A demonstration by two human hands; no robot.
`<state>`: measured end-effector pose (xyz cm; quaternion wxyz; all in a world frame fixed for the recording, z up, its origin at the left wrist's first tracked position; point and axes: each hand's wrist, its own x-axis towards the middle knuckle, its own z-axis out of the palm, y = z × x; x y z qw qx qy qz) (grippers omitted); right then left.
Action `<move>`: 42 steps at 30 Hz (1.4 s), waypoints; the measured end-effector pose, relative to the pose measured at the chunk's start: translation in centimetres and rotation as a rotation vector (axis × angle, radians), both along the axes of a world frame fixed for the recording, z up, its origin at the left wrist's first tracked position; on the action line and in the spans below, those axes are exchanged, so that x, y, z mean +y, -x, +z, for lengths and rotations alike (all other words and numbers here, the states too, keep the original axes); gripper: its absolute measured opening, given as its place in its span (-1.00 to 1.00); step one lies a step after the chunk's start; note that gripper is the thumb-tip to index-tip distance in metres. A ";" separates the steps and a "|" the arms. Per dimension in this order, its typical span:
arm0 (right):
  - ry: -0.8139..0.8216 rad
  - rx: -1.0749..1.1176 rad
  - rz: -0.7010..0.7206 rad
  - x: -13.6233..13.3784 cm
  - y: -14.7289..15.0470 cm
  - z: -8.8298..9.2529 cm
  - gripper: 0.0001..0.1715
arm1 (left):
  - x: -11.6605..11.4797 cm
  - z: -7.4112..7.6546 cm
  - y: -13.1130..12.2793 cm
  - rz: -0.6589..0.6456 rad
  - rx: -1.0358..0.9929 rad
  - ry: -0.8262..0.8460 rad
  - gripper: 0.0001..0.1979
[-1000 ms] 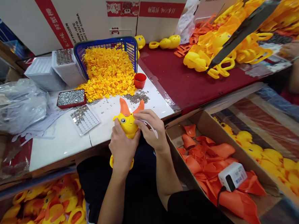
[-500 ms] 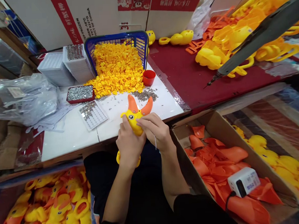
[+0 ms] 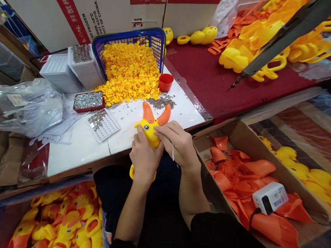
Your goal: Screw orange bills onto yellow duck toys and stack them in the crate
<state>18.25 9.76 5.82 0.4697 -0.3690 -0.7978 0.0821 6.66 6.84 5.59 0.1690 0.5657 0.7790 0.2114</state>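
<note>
L hand point(image 3: 143, 157): fingers curled tight in a grip, thumb pointing up, back of hand to cam.
R hand point(image 3: 178, 142): fingers bent, tips pinched, pointing left, just beside L hand.
Forearms: bare, converging fwd.

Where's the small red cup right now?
Head view, upper middle: the red cup stands on the white tabletop, right of the yellow parts pile, beside the blue basket.

Both hands point(image 3: 161, 150) grip a yellow duck toy point(image 3: 150, 130) over the white table point(image 3: 77, 155).
</note>
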 end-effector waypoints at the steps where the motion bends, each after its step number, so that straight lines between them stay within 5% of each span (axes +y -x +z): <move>1: 0.015 0.015 -0.014 0.0 0.1 0.1 -0.75 | 0.0 0.0 0.0 0.002 0.005 -0.005 -0.16; 12: 0.167 0.412 -0.072 1.2 0.4 -1.8 -0.64 | 0.1 0.2 -0.1 -0.003 0.057 0.061 -0.07; 16: 0.091 0.477 -0.069 1.5 0.4 -2.0 -0.68 | 0.0 0.3 -0.2 0.003 0.058 0.065 -0.04; 24: -0.084 0.232 -0.025 1.4 0.9 -1.5 -0.76 | -0.1 0.5 -0.2 -0.005 -0.001 0.060 -0.10; 42: -0.080 0.127 0.004 0.1 -0.2 -1.3 -0.66 | 0.0 0.5 0.0 -0.013 -0.012 0.047 -0.14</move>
